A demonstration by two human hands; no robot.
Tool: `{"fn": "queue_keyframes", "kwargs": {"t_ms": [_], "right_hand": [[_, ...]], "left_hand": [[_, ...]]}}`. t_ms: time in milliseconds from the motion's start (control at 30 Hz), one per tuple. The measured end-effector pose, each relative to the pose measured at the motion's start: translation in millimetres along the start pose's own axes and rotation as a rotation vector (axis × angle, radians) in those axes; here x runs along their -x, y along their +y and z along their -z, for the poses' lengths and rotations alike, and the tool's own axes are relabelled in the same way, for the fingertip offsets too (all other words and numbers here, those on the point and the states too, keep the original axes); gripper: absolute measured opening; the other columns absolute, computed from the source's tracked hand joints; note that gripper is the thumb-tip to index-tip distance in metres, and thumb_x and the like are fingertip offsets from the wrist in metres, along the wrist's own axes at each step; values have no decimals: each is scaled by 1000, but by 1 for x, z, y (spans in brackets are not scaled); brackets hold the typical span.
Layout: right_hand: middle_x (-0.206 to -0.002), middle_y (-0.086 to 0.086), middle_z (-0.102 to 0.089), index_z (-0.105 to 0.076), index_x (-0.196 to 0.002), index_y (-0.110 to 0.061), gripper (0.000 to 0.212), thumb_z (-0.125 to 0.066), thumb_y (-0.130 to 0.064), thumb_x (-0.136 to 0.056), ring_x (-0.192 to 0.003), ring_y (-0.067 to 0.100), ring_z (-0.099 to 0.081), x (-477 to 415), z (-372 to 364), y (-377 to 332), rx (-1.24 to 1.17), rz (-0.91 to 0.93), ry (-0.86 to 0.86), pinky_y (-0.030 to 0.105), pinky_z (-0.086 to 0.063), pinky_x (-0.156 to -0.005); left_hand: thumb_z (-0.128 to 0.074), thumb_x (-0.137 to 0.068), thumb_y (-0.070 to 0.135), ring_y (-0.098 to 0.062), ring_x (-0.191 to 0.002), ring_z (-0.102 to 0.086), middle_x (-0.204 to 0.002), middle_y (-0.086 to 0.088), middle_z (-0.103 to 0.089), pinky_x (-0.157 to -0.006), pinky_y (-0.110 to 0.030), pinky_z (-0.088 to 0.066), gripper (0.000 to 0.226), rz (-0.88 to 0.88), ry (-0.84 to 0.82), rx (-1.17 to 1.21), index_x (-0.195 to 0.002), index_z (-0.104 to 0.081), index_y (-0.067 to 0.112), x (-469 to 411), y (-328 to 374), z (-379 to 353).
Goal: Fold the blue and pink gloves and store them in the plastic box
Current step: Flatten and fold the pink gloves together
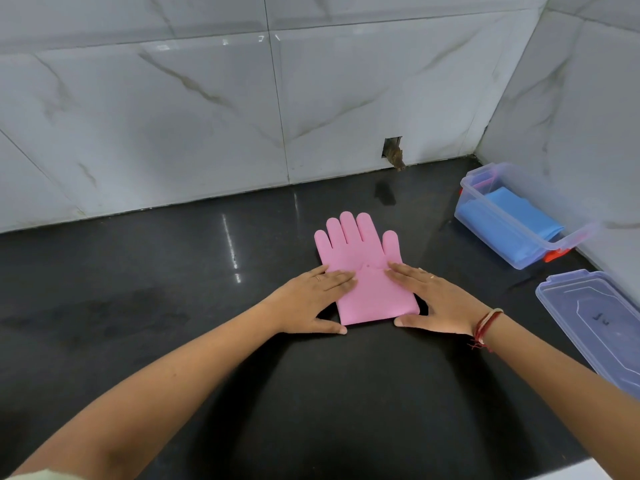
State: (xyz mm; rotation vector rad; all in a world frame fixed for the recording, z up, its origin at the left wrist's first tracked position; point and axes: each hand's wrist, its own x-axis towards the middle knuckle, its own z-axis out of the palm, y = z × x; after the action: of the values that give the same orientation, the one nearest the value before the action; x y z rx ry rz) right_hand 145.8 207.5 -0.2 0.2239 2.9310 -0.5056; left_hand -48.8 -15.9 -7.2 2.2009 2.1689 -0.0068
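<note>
**Inspector:** Start nearest the camera. State of each grip?

**Assistant:** Both are flat and spread, pinching nothing. The left hand [317, 299] presses its fingers on the left edge of the pink glove [367, 271], thumb on the table [173, 271] at the near left corner. The right hand [438, 299] mirrors it on the right edge, thumb at the near right corner.

**Inspector:** The glove itself?

**Assistant:** It lies on the dark table with its fingers pointing toward the wall. The cuff half appears doubled over, a crease running across at the palm. I judge the fold only partly made.

**Inspector:** Risk at this point?

**Assistant:** The material looks rubbery and springy. If either palm lifts before the next fold is pinned, the flap could spring open. The polished table offers little friction, so an uneven push may slide or skew the glove.

**Inspector:** Further out?

**Assistant:** The lid [595, 323] lies to the right, near the right forearm; a careless sweep could knock it. Beyond it, the plastic box [512, 216] stands open in the corner, with the folded blue gloves [516, 211] already inside. A loose pink bundle may unfold in transit or sit proud of the rim and obstruct the lid.
</note>
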Motion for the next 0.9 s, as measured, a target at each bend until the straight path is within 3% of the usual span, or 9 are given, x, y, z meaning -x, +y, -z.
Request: {"fn": "queue_keyframes", "kwargs": {"t_ms": [133,233,300,333,400,533,633,733,900], "right_hand": [[-157,-8,-19,-21,-148,-30,75,-46,-60,-85,-143,9,-21,0,1,-1,-10,33,88,25,-11,-114],[-153,-16,-19,-25,-147,-31,77,-46,-66,-82,-139,1,-19,1,5,-1,-33,26,68,25,-12,-113],[-150,-16,-28,-33,-144,-31,70,-54,-58,-83,-136,2,-25,0,6,-3,-90,-13,90,26,-17,-111],[-147,-12,-38,-40,-140,-29,59,-56,-47,-87,-135,6,-32,-2,6,-4,-153,-30,151,27,-21,-109],[-133,-2,-56,-55,-128,-21,37,-54,-29,-92,-124,14,-47,-10,8,-8,-292,-85,276,29,-32,-104],[-104,22,-62,-55,-102,6,47,-42,-38,-96,-97,39,-58,-22,12,-20,-557,-260,264,47,-50,-88],[-99,20,-64,-56,-101,0,47,-33,-41,-97,-90,36,-59,-22,7,-28,-560,-249,241,51,-49,-86],[-92,8,-65,-53,-106,-13,39,-28,-43,-99,-80,28,-60,-30,10,-35,-433,-242,278,42,-51,-76],[-86,12,-64,-49,-97,-14,37,-37,-50,-95,-71,21,-57,-44,12,-34,-394,-329,305,36,-46,-65]], "left_hand": [[-33,-96,50,-16,-144,-22,-155,-8,-25,-116,-26,5,67,-29,65,0,-148,-24,9,-2,0,-1],[-32,-97,33,-22,-127,-50,-136,-10,-55,-116,-33,-26,49,74,182,177,-132,-53,6,-9,8,3],[-29,-98,34,-21,-75,-64,-82,-8,-70,-78,-37,-49,49,246,301,362,-87,-68,6,-13,14,10],[-31,-99,31,-16,-53,-52,-58,-1,-56,-62,-34,-43,49,315,342,453,-63,-57,11,-16,14,14],[-34,-101,25,-11,-44,-38,-48,5,-39,-56,-32,-35,51,428,343,588,-50,-37,21,-24,11,27],[-29,-101,35,-18,-56,-52,-62,-8,-54,-60,-38,-45,53,586,370,927,-60,-50,9,-27,7,39],[-29,-96,55,-24,-60,-63,-69,-14,-64,-58,-35,-55,66,628,421,1083,-80,-63,1,-15,16,29],[-42,-81,72,-22,-64,-62,-77,-11,-67,-62,-37,-53,65,627,462,997,-91,-64,12,-8,23,14],[-55,-84,57,-13,-66,-61,-79,4,-67,-61,-33,-52,43,752,536,812,-108,-64,23,-14,29,8]]}}
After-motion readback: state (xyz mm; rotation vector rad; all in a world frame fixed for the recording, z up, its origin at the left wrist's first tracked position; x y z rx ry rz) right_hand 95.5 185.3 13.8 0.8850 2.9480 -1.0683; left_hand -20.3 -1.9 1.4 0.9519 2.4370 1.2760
